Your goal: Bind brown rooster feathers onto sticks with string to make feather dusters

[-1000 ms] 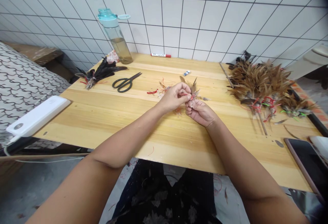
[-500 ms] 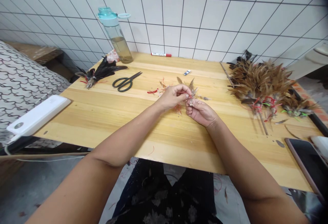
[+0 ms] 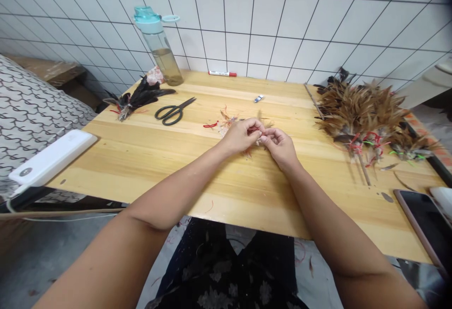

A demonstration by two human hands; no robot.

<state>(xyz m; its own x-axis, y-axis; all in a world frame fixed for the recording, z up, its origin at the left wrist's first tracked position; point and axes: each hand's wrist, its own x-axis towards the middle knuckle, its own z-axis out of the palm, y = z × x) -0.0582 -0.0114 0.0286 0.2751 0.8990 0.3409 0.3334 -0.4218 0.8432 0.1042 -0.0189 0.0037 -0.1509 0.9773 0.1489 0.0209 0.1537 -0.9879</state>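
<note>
Over the middle of the wooden table, my left hand and my right hand meet at the fingertips. Both pinch a small feather bundle, whose pale quill ends show between the fingers, with a bit of red string by the left fingertips. Most of the bundle is hidden by the fingers. Under and behind the hands lie loose red string and feather scraps. Black-handled scissors rest to the left of them, and a black feather bundle lies farther left.
A large pile of brown feather bundles covers the table's right side. A phone lies at the right front. At the back stand a water bottle and a red marker. A white device sits at the left edge.
My right hand has turned and risen, its fingertips now beside my left fingertips. The feather tips that stood above the hands are now lower and blurred.
</note>
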